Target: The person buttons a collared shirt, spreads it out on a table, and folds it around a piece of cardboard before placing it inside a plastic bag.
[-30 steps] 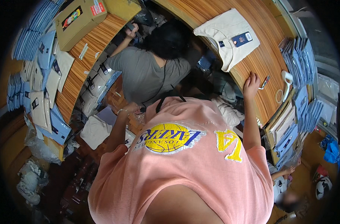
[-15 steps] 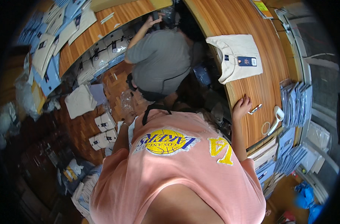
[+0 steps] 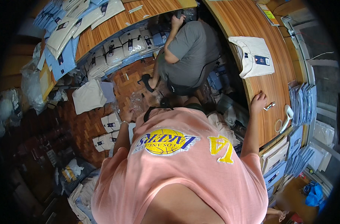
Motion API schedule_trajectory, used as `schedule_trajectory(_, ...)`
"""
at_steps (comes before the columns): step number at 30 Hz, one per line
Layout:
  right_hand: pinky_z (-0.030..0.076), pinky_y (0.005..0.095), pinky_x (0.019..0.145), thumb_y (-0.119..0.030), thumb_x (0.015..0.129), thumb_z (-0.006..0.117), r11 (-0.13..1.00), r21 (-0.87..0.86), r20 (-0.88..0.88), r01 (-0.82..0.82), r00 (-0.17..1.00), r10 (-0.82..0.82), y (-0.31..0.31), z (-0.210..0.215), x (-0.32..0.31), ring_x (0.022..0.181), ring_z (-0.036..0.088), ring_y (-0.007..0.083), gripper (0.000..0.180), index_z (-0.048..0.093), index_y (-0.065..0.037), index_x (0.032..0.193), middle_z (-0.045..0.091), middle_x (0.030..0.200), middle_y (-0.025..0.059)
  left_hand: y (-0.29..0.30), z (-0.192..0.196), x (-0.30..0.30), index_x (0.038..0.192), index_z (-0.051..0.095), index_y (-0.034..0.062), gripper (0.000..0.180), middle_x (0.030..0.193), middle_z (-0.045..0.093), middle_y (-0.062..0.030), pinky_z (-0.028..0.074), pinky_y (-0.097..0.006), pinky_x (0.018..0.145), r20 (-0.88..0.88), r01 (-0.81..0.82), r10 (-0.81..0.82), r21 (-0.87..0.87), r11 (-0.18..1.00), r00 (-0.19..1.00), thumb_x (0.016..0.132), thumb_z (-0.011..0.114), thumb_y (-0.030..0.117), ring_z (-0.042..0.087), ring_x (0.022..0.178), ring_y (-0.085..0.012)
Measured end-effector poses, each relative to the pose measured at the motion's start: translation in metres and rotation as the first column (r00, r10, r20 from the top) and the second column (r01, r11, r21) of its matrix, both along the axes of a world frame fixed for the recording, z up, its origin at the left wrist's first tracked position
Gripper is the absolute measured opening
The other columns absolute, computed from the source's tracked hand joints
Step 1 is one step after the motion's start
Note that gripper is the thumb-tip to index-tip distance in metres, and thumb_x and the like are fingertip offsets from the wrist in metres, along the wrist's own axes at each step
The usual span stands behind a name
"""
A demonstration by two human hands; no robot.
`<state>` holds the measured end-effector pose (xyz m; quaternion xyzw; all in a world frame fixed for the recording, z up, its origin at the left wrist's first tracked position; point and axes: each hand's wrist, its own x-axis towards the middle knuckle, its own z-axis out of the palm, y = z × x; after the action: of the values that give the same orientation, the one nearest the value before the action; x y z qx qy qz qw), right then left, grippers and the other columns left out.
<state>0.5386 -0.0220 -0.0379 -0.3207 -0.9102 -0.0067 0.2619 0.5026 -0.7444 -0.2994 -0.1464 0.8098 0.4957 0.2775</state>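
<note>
R hand point(image 3: 258, 100) is resting on the surface point(image 3: 280, 84) near its inner edge, fingers loosely bent, nothing visibly gripped. Folded cream shirt point(image 3: 250, 50) is lying ahead & a bit L of it, apart, neckline facing L; approx. square, so long axis is staying unclear. L hand point(image 3: 129, 115) is hanging farther off, blurry; can't tell if it's holding anything. Small item point(image 3: 269, 106) beside R fingertips is looking pen-like, hard to ID.

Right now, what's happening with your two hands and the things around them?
Right hand resting on wooden table, cream shirt lying flat beyond it. Left hand low at the side, grip unclear. Person in grey crouched ahead.
</note>
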Motion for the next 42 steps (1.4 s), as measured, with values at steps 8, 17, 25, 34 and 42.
schedule_trajectory(8, 0.043, 0.0458, 0.077, -0.015, 0.084, 0.048, 0.997, 0.070, -0.005, -0.011, 1.000, 0.011, -0.006, -0.002, 0.002, 0.089, 0.054, 0.0366, 0.026, 0.058, -0.005, 0.105, 0.055, 0.098, 0.0193, 0.010, 0.086, 0.005, 0.102, 0.061, 0.0024, 0.026, 0.096, 0.064, -0.0126, 0.047, -0.031, 0.074, 0.211, 0.458, -0.412, -0.271, 0.846, 0.886, 0.088, 0.048, 0.019, 0.060, 0.084, -0.0232)
schedule_trajectory(17, 0.044, 0.0453, 0.077, -0.016, 0.086, 0.047, 0.995, 0.097, 0.071, 0.017, 0.997, -0.024, -0.005, -0.009, -0.005, 0.089, 0.055, 0.0365, 0.026, 0.058, -0.006, 0.106, 0.056, 0.099, 0.0195, -0.098, 0.175, 0.083, 0.108, 0.061, 0.0009, 0.041, 0.100, 0.063, -0.0213, 0.046, -0.038, 0.079, 0.304, 0.907, -0.884, 0.117, 0.405, 0.356, 0.085, 0.049, 0.032, 0.062, 0.091, -0.0296)
schedule_trajectory(25, 0.044, 0.0460, 0.075, -0.015, 0.082, 0.049, 0.989, 0.149, 0.063, 0.002, 0.998, -0.011, -0.004, -0.011, -0.002, 0.087, 0.055, 0.0357, 0.024, 0.058, -0.007, 0.103, 0.057, 0.095, 0.0178, -0.116, 0.201, 0.134, 0.109, 0.061, 0.0011, 0.041, 0.101, 0.063, -0.0212, 0.046, -0.038, 0.080, 0.517, 0.777, -0.732, 0.186, 0.602, 0.444, 0.084, 0.050, 0.033, 0.061, 0.092, -0.0297)
schedule_trajectory(34, 0.040, 0.0446, 0.089, -0.014, 0.084, 0.042, 0.989, 0.149, 0.313, -0.001, 0.949, -0.046, 0.030, -0.025, 0.007, 0.103, 0.048, 0.0345, 0.032, 0.054, 0.003, 0.108, 0.053, 0.110, 0.0196, -0.055, 0.171, -0.025, 0.110, 0.060, 0.0013, 0.042, 0.103, 0.062, -0.0212, 0.045, -0.038, 0.081, 0.375, 0.740, -0.680, -0.027, 0.672, 0.630, 0.084, 0.051, 0.033, 0.060, 0.093, -0.0299)
schedule_trajectory(42, 0.010, 0.0547, 0.108, -0.050, 0.093, 0.025, 0.860, -0.382, 0.526, 0.339, 0.845, -0.099, -0.003, 0.004, 0.015, 0.139, 0.006, 0.0264, 0.063, 0.011, -0.017, 0.145, 0.006, 0.151, 0.0094, 0.084, 0.122, -0.107, 0.110, 0.060, 0.0014, 0.043, 0.104, 0.061, -0.0211, 0.045, -0.038, 0.081, 0.186, 0.818, -0.797, -0.087, 0.569, 0.574, 0.083, 0.052, 0.033, 0.060, 0.094, -0.0300)
